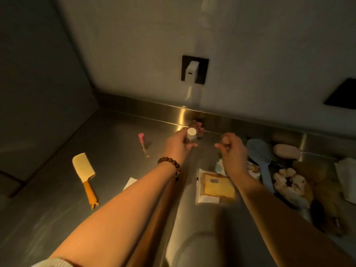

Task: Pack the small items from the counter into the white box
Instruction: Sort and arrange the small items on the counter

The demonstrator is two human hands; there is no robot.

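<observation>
My left hand (pixel 178 146), with a bead bracelet at the wrist, grips a small white-capped bottle (pixel 191 134) near the back of the steel counter (pixel 115 135). My right hand (pixel 232 149) hovers beside it with curled fingers pinching a small roundish thing I cannot make out. Behind the bottle a small brown figure with a checked bow (pixel 198 126) stands against the backsplash. A pink lipstick-like stick (pixel 142 143) and a yellow toy cleaver (pixel 84 174) lie to the left. A wrapped yellow snack packet (pixel 215 186) lies below my right hand. No white box shows plainly.
On the right lie a blue slotted spatula (pixel 260 157), a beige oval object (pixel 287 151), a fluffy cream item (pixel 289 180), a white cloth (pixel 346 176) and other dark clutter. A white charger (pixel 192 71) sits in a black wall socket. A wall closes the left side.
</observation>
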